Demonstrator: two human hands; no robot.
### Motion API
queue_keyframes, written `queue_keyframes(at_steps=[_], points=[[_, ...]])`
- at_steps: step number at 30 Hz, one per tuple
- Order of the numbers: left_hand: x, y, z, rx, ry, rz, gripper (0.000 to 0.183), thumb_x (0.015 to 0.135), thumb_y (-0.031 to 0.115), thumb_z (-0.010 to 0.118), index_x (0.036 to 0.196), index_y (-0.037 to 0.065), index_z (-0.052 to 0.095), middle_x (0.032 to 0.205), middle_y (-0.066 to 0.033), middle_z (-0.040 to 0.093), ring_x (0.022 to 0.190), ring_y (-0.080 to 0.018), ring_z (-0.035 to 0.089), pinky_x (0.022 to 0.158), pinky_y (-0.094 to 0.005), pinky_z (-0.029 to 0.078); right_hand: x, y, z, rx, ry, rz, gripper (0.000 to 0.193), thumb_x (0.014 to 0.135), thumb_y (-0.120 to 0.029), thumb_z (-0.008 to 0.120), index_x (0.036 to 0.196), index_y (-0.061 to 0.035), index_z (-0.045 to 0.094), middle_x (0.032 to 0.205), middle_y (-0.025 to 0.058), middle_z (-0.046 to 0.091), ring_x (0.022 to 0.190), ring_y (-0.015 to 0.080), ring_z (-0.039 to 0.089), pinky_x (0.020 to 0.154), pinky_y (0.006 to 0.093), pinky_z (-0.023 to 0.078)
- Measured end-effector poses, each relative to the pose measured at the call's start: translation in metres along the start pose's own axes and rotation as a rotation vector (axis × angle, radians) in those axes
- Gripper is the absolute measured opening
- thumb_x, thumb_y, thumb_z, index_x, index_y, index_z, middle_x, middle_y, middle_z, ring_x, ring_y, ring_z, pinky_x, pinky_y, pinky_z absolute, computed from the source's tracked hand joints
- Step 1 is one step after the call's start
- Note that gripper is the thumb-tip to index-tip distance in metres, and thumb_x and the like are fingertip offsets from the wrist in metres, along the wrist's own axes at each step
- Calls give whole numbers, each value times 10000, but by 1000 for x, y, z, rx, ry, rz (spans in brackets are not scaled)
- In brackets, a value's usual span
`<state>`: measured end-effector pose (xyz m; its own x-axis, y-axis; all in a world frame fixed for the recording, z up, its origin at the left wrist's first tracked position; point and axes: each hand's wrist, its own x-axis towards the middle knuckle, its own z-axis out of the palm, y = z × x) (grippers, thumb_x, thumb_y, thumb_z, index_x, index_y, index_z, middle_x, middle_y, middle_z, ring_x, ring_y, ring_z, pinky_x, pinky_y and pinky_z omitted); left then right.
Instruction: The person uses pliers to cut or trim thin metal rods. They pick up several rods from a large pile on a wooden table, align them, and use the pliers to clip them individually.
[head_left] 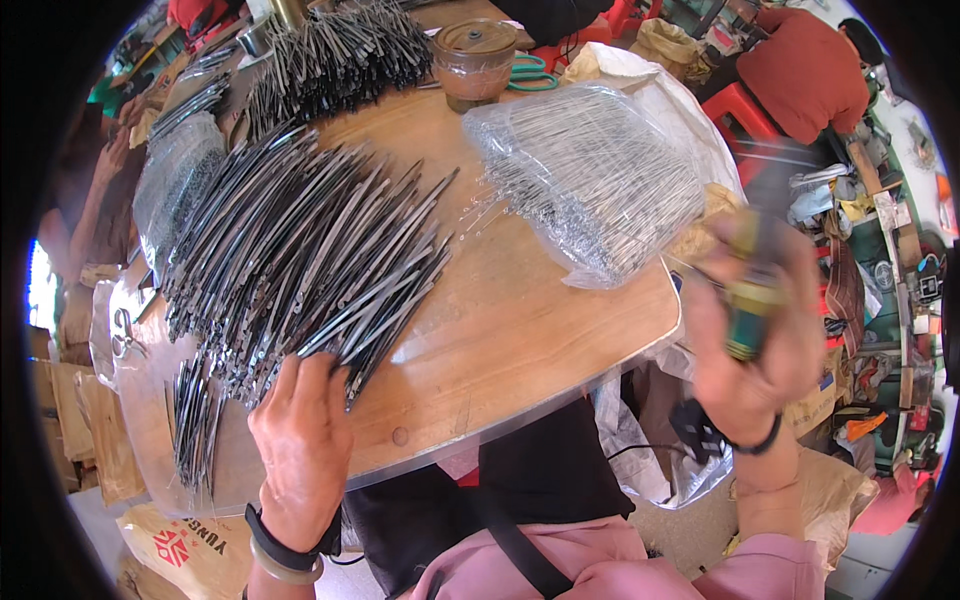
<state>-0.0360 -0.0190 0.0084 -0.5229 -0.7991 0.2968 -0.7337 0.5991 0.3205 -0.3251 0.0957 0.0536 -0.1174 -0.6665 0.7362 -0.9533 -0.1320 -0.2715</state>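
Observation:
A large heap of thin dark metal strips, with small holes at some ends, covers the left of the wooden table. My left hand lies at the heap's near end, fingers closed on a few strips; just how many is hidden. Off the table's right edge, my right hand is raised and smeared by motion. It grips a tool with a yellow and green handle, whose kind is too blurred to tell. Between the hands and farther back lies a clear plastic bag full of thin silvery wires.
Behind the heap stands a second bundle of dark strips. A lidded brown jar and green-handled scissors are at the back. Another person in red sits at the far right. A printed paper sack stands at lower left.

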Motion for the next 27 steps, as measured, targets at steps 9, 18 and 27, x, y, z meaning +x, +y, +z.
queue_keyframes(at_steps=[9, 18, 27], points=[[-77, -13, -26, -1601, -170, -1079, 206, 840, 43, 667, 998, -49, 573, 760, -190, 627, 397, -211, 531, 295, -276, 388, -69, 13, 12, 1628, 95, 1384, 183, 819, -112, 714, 962, -60, 612, 1066, 83, 525, 828, 175, 507, 648, 300, 432], [-71, 5, -11, -2100, -290, -937, 284, 789, 11, 673, 1052, -48, 583, 742, -207, 640, 498, -272, 602, 431, -338, 494, -60, -32, 59, 1588, -260, 1122, 233, 794, -149, 752, 923, -8, 620, 1088, 102, 537, 828, 165, 527, 675, 295, 453], [-92, 8, 0, -1467, -560, -827, 76, 885, -21, 635, 955, -51, 635, 816, -124, 694, 624, -115, 622, 548, -219, 470, -46, -17, 38, 772, -563, 407, 202, 765, -141, 757, 830, 17, 648, 1001, 120, 575, 811, 171, 561, 716, 305, 463]])
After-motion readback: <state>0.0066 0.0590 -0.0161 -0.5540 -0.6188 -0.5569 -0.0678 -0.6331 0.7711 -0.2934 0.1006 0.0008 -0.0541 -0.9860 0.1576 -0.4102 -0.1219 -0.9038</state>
